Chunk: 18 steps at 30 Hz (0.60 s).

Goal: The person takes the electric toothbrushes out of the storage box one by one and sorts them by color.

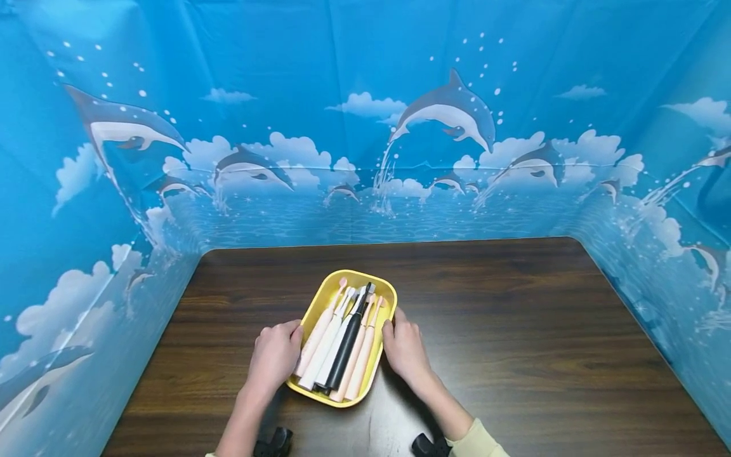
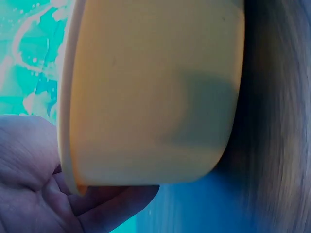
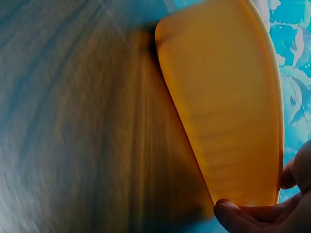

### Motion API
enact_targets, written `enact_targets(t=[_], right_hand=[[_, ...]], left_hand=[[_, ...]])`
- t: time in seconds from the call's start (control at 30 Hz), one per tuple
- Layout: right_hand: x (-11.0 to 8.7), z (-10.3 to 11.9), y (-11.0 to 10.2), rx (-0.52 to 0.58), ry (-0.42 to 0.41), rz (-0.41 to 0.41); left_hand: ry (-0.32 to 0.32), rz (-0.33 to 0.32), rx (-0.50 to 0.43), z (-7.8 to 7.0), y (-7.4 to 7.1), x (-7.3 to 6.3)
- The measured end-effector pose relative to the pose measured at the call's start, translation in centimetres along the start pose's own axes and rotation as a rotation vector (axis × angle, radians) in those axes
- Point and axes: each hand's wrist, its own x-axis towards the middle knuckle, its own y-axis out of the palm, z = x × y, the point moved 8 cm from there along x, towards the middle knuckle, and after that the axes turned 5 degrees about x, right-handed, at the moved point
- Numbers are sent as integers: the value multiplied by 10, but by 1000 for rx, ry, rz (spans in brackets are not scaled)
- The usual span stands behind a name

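Note:
A yellow plastic bin (image 1: pixel 327 292) with rounded corners holds several electric toothbrushes side by side, heads toward the far end. A black toothbrush (image 1: pixel 346 346) lies among white (image 1: pixel 318 352) and pale pink (image 1: pixel 365 352) ones. My left hand (image 1: pixel 275 352) grips the bin's left side, thumb at the rim; in the left wrist view its fingers (image 2: pixel 119 206) curl around the outer wall (image 2: pixel 146 97). On the opposite side my right hand (image 1: pixel 407 348) grips the bin, with a fingertip (image 3: pixel 226 206) against the outer wall (image 3: pixel 228 111) near the base. The bin sits slightly slanted, between both hands.
Under the bin is a dark wood-grain table (image 1: pixel 514 330). A blue dolphin-print sheet (image 1: pixel 365 209) stands along the back and both sides. Black devices (image 1: pixel 274 442) show by both wrists at the near edge of the head view.

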Motion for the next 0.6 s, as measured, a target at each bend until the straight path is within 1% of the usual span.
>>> enact_targets(t=[0.2,0.3,0.43,0.6], right_hand=[[11,-9,-12,-21,3,-25],[20,-14,-16,-50,15,-16],[33,-20,-22,-94,25,21],[46,-25,-28,-116,18,67]], left_hand=[[65,-16,-27,-21,6,-2],[91,-19,-41,-31,9,-4],[103,-6,-66,-42,16,-4],[111,11,-99,-52,24,-5]])
